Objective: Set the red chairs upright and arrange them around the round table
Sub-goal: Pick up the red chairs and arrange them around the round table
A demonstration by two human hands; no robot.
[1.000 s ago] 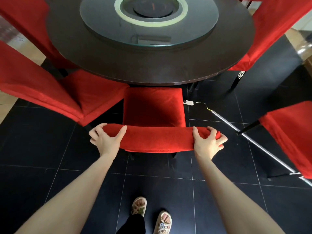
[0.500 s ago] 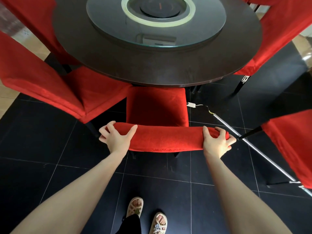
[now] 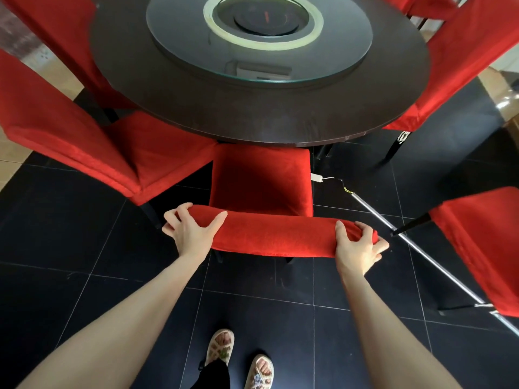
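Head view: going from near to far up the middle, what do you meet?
Sandalled feet, red chair's backrest, its seat, round table rim, glass turntable, central black disc.

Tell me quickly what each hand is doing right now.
Left hand: grips the chair back at its left end.
Right hand: grips its right end.

The round table (image 3: pixel 252 119), cropped at the top edge, hides the seat front of the middle chair (image 3: pixel 261 181).

text: none legible | chair leg (image 3: pixel 402 137): white mark, unreadable
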